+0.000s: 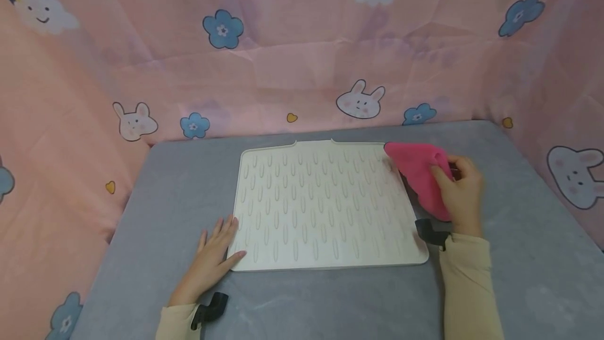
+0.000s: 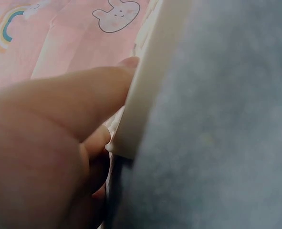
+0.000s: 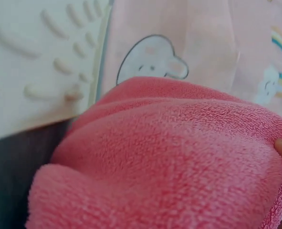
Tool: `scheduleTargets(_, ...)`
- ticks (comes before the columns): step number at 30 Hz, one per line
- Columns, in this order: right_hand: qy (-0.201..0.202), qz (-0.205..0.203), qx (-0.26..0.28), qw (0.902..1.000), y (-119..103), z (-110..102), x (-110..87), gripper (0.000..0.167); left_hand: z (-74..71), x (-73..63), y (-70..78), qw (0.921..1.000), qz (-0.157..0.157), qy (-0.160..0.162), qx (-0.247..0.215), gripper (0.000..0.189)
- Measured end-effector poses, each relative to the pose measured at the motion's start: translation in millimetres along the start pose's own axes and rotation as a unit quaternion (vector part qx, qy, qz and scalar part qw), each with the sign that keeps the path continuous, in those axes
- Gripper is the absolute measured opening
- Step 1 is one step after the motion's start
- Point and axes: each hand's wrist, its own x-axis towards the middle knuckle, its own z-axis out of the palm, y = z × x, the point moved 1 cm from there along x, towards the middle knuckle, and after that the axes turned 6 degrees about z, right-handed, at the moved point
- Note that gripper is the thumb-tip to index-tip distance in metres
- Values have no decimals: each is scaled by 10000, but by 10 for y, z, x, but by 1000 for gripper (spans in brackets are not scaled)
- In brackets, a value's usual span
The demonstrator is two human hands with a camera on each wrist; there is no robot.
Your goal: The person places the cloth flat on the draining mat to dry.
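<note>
A white mat [image 1: 321,203] with rows of raised oblong ridges lies on the grey table. My left hand [image 1: 214,251] rests at its near left corner, fingers spread along the left edge and thumb over the front corner. The left wrist view shows the thumb [image 2: 98,90] at the mat's side wall [image 2: 145,86]. At the right, my right hand [image 1: 462,190] pinches a pink cloth [image 1: 420,172] between thumb and fingers. The cloth hangs over the mat's far right corner and edge. In the right wrist view the fluffy cloth [image 3: 169,152] covers most of the fingers.
A grey cloth-covered table [image 1: 528,256] extends around the mat. Behind it and along both sides hangs a pink curtain [image 1: 292,67] with rabbits, flowers and clouds. Black camera mounts [image 1: 211,309] sit at both wrists.
</note>
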Motion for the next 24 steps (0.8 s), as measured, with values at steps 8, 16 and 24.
scheduleTargets(8, -334, -88, 163, 9993, -108, 82, -62, 20, 13, 3, 7, 10000, -22, -18, 56, 74)
scheduleTargets(16, -642, -103, 390, 9971, -247, 169, -154, 21, 22, 3, -7, 10000, -7, 2, 66, 74)
scheduleTargets(24, -1076, -348, 1064, 9879, -443, 235, -268, 17, 25, 5, -10, 10000, -6, -6, 72, 74)
